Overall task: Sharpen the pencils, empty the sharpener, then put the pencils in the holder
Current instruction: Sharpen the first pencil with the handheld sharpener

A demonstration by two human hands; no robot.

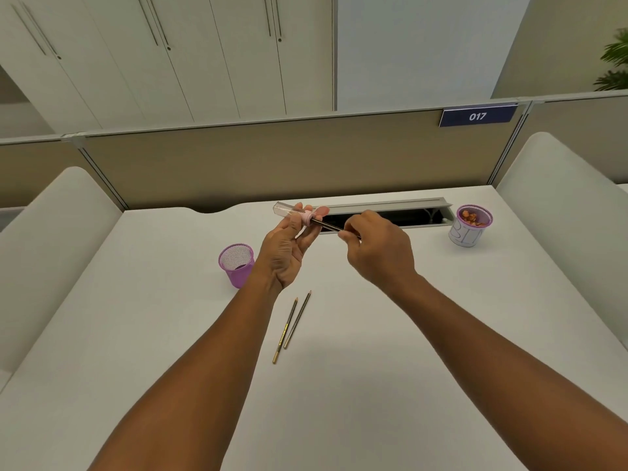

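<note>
1 pencil [331,227] tip-left in sharpener [296,214], near-horizontal

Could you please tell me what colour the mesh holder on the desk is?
Purple, a see-through wire mesh holder; the head view shows it, left of the left hand.

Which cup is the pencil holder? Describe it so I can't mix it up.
On the white desk, look left of the left hand: the purple mesh cup stands there, upright and apparently empty. The other cup, at the far right by the cable slot, has solid white sides and holds shavings.
</note>
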